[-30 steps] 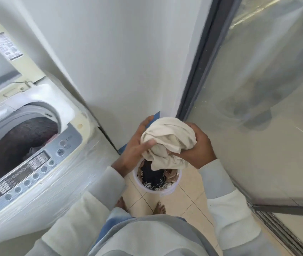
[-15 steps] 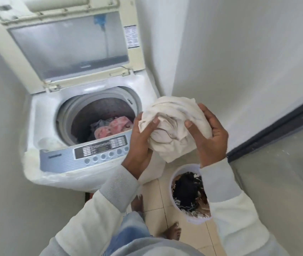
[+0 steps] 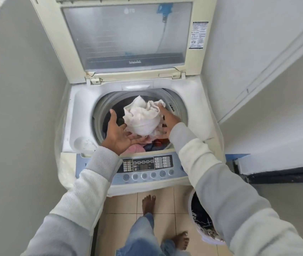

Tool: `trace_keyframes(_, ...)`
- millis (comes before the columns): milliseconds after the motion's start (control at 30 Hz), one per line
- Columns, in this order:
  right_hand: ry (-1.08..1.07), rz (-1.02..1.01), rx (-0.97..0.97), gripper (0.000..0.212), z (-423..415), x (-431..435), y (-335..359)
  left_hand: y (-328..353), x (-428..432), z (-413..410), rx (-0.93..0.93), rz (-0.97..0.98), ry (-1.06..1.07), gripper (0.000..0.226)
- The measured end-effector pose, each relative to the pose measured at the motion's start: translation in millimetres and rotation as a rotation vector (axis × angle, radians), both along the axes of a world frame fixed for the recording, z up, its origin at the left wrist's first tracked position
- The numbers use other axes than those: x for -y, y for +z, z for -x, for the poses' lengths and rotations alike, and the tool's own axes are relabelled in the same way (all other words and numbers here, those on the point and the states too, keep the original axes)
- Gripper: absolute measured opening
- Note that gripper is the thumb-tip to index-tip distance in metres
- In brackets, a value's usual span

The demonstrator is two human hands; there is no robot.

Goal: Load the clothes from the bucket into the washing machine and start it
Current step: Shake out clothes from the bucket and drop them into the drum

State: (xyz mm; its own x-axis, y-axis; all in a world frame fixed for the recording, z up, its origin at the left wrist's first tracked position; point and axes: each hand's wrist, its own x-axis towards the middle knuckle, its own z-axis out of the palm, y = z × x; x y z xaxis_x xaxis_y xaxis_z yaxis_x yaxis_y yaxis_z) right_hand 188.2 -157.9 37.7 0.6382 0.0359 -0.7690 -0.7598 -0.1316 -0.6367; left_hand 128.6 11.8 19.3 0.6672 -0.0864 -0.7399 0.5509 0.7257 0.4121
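Note:
The top-loading washing machine (image 3: pixel 80 115) stands in front of me with its lid (image 3: pixel 128 34) raised. A bunched cream cloth (image 3: pixel 141 117) sits over the drum opening between my two hands. My left hand (image 3: pixel 117 133) is palm up with spread fingers just left of and below the cloth. My right hand (image 3: pixel 167 119) lies flat against the cloth's right side, fingers extended and not curled around it. Pink, blue and red clothes (image 3: pixel 136 148) lie in the drum beneath. The white bucket (image 3: pixel 208 239), with dark clothes in it, is on the floor at lower right, partly hidden by my right sleeve.
The control panel (image 3: pixel 147 167) with its row of round buttons runs along the machine's front edge. Walls close in on both sides, and a dark door frame (image 3: pixel 283 176) lies to the right. My bare feet (image 3: pixel 148 204) stand on beige tiles.
My view has swung from the bucket to the machine. Both hands carried the cream cloth from above the bucket to over the drum, and their grip on it has opened.

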Motion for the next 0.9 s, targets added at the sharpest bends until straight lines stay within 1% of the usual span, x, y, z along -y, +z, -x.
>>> trace_keyframes(33, -0.012, -0.013, -0.039, 0.075, -3, -7, -4, -7, -6, -5, -0.052, -0.013, 0.028, 0.102)
trace_keyframes(67, -0.029, -0.038, -0.057, 0.068, -4, -12, -7, -13, -10, -8, -0.087, -0.031, 0.06, 0.103)
trace_keyframes(133, -0.051, -0.074, -0.056, 0.048, -6, -17, -13, -23, -15, -13, -0.112, -0.062, 0.09, 0.101)
trace_keyframes(167, -0.066, -0.081, -0.048, 0.043, -6, -16, -16, -25, -14, -15, -0.117, -0.077, 0.083, 0.099)
trace_keyframes(267, -0.086, -0.11, -0.034, 0.044, -4, -4, -15, -23, -5, -16, -0.101, -0.151, -0.012, 0.089)
trace_keyframes(367, -0.103, -0.153, -0.017, 0.044, 0, 18, -4, -9, 21, -16, -0.065, -0.287, -0.135, 0.067)
trace_keyframes(433, -0.121, -0.126, 0.065, 0.04, 9, 36, 6, 5, 47, -13, -0.022, -0.378, -0.196, 0.06)
trace_keyframes(500, -0.121, -0.026, 0.239, 0.035, 24, 60, 14, 20, 79, -7, 0.027, -0.432, -0.242, 0.049)
trace_keyframes(567, -0.122, 0.063, 0.386, 0.047, 43, 85, 21, 33, 111, 1, 0.105, -0.466, -0.285, 0.032)
trace_keyframes(600, -0.14, 0.084, 0.426, 0.052, 56, 102, 23, 39, 130, 6, 0.158, -0.487, -0.325, 0.032)
trace_keyframes(667, -0.173, 0.138, 0.511, 0.055, 83, 136, 26, 46, 167, 17, 0.276, -0.558, -0.391, 0.043)
trace_keyframes(800, -0.205, 0.374, 0.655, 0.06, 139, 207, 19, 50, 236, 46, 0.614, -0.737, -0.555, 0.057)
trace_keyframes(900, -0.235, 0.515, 0.671, 0.06, 184, 256, -7, 29, 288, 72, 0.861, -0.886, -0.743, 0.062)
